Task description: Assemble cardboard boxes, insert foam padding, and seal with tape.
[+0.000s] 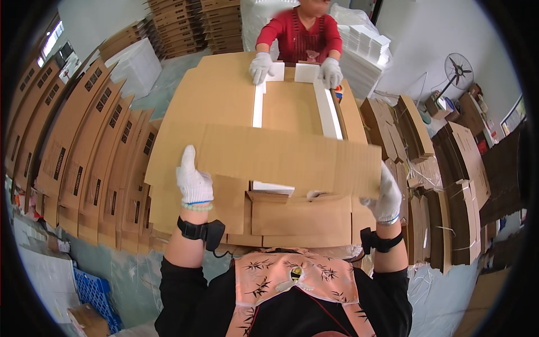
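Observation:
A long, flat cardboard sheet [281,154] stretches across the table in front of me, lifted above an open carton. My left hand [194,178], in a white knit glove, grips its left end with the thumb on top. Around the right end closes my gloved right hand [387,194], slightly blurred. Beneath the sheet, the carton's near flap [300,218] and a white foam piece [273,188] show; the carton's middle is partly hidden. White foam strips [327,109] line its sides. Opposite, a co-worker's gloved hands [261,68] rest at the carton's far corners, by white foam blocks [306,72].
Flat cartons [84,151] stand in rows at the left, and bundled cardboard [443,191] lies at the right. A tape dispenser [339,94] sits near the co-worker. Behind are carton stacks [174,25], white foam stacks [362,50] and a fan [458,72]. A blue crate [94,295] is lower left.

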{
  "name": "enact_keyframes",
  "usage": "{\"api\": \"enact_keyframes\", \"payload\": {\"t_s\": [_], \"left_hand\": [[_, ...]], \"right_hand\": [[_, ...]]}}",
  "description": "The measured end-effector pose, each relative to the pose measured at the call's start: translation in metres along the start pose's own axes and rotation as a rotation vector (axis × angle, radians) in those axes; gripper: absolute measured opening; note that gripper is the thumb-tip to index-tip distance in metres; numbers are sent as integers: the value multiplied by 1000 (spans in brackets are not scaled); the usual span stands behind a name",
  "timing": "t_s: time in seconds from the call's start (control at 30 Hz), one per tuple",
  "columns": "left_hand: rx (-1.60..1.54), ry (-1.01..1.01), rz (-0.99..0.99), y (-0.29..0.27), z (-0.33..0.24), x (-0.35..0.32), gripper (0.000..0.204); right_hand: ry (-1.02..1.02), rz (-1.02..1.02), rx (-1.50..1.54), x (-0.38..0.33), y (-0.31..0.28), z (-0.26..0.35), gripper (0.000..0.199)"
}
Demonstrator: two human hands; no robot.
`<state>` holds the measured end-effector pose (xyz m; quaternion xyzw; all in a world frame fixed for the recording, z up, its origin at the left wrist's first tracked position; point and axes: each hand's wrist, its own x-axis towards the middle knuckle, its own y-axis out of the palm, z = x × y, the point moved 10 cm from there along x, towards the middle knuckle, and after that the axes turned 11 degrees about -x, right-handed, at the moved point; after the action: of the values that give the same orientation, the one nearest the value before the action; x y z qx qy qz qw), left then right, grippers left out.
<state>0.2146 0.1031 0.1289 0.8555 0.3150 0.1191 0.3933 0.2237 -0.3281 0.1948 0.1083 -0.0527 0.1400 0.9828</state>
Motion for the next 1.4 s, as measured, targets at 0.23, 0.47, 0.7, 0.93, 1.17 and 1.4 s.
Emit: {"api": "enact_keyframes", "payload": {"t_s": [0.23, 0.47, 0.7, 0.93, 1.17, 1.4], "left_hand": [[287, 13, 79, 29, 25, -2, 28], [1071, 225, 548, 97, 43, -19, 29], [1504, -85, 1020, 109, 123, -36, 55], [1366, -482, 910, 47, 169, -18, 53], [1803, -24, 948, 74, 167, -18, 31], [1993, -70, 1036, 62, 177, -14, 17]], "right_hand": [[63, -355, 33, 43, 14, -60, 24], [187, -315, -1165, 68, -58, -68, 25], [754, 88, -1419, 67, -76, -100, 32], [149, -312, -1792, 84, -71, -69, 54], [-510, 480, -1418, 49, 92, -65, 46], [-417, 509, -1534, 66, 81, -94, 22]]}}
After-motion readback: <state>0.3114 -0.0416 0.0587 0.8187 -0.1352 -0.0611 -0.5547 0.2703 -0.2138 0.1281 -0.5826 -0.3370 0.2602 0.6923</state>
